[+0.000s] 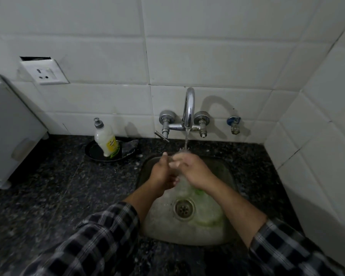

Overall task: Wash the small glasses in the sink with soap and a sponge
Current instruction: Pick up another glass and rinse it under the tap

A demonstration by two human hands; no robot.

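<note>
Clear small glass (176,156) was pinched between left hand (163,173) and right hand (194,171) fingertips, under tap water (186,138). Turning it seemed best for rinsing.

Left hand (163,173) and right hand (194,170) touching, fingers (176,163) curled (grip blurred, unclear)

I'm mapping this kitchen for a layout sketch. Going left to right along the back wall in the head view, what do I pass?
Wall socket → soap bottle → tap → blue-handled valve.
</note>
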